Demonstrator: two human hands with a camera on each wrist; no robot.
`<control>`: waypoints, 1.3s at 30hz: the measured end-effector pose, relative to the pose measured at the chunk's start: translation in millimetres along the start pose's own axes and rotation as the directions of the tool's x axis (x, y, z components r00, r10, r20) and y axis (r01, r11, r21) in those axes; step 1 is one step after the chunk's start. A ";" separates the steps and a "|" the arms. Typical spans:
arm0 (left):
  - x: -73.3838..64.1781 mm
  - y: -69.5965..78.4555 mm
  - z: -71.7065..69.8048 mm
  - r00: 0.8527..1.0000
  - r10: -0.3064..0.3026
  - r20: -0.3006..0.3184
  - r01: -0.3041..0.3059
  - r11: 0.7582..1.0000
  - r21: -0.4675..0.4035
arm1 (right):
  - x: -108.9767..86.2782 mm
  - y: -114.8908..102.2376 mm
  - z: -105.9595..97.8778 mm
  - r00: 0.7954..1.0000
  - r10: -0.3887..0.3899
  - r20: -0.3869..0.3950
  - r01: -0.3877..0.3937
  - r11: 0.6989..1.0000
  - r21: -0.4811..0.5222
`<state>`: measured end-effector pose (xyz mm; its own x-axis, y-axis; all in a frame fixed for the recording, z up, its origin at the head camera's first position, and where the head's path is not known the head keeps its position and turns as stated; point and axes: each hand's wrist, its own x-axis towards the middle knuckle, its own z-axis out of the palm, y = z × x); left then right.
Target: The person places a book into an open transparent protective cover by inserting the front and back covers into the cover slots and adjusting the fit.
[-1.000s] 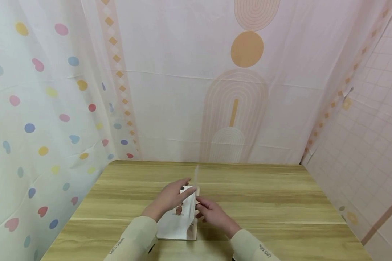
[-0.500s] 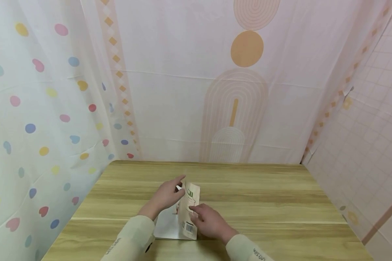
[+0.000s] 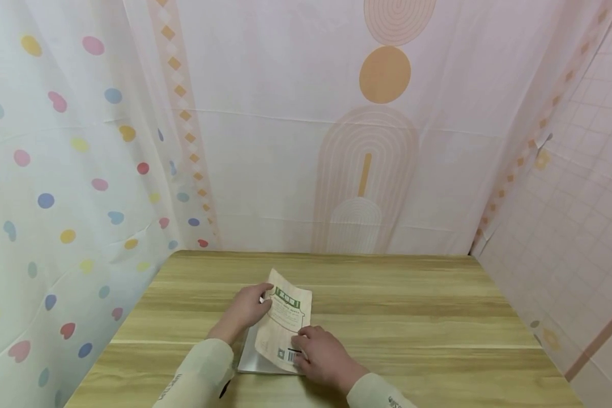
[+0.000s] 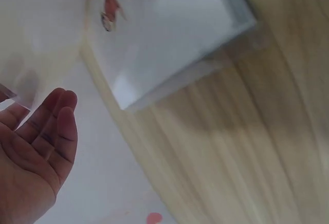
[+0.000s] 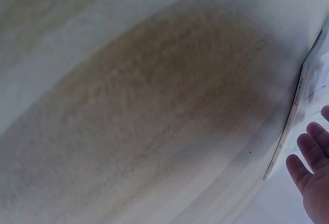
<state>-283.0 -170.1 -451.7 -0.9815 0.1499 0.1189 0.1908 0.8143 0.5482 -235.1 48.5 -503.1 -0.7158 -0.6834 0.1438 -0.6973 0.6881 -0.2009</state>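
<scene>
A thin book (image 3: 285, 326) lies near the front of the table, its beige back cover with green lettering and a barcode slanting over the pages. Below the cover's raised left side a strip of white page shows. My left hand (image 3: 246, 309) holds the cover's left edge between thumb and fingers. In the left wrist view, the left hand (image 4: 38, 152) has curled fingers at the lifted sheet, and a small red figure shows on the open page (image 4: 164, 39). My right hand (image 3: 326, 357) rests its fingers on the cover's lower right, near the spine.
The wood-grain table (image 3: 413, 317) extends around the book. A patterned curtain (image 3: 265, 170) hangs behind it, with a dotted curtain (image 3: 81, 215) on the left and a grid-patterned one (image 3: 581, 226) on the right.
The cover has swung from upright at the right over to the left, coming down across the pages. My left hand has moved slightly left and the right hand onto the cover.
</scene>
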 end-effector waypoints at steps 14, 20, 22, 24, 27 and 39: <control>-5.6 -28.5 15.3 0.996 -0.051 0.076 0.036 0.982 0.185 | -4.7 -6.1 7.5 0.999 -0.032 0.035 0.036 0.993 -0.116; -13.1 -32.3 23.0 0.999 0.003 0.047 -0.017 0.953 0.303 | -5.3 -10.2 7.1 0.999 -0.023 0.043 0.029 0.988 -0.153; -16.3 -33.3 26.5 0.999 0.020 0.035 -0.030 0.946 0.324 | -5.4 -10.6 7.6 0.999 -0.016 0.046 0.023 0.988 -0.155; -19.1 -34.0 30.2 0.999 0.030 0.027 -0.037 0.944 0.329 | -5.8 -10.7 8.2 0.999 -0.015 0.044 0.021 0.988 -0.155; -22.1 -34.6 35.4 0.999 0.027 0.023 -0.033 0.943 0.332 | -6.8 -10.7 9.4 0.999 -0.013 0.038 0.019 0.988 -0.155; -17.6 -25.0 39.3 0.994 0.051 0.094 -0.076 0.953 0.292 | -7.4 -7.4 8.4 0.999 -0.023 0.049 0.028 0.994 -0.108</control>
<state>-271.1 -171.0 -500.0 -0.9676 0.2430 0.0683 0.2524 0.9286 0.2719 -224.3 46.5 -510.8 -0.6968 -0.7102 0.1004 -0.7173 0.6908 -0.0913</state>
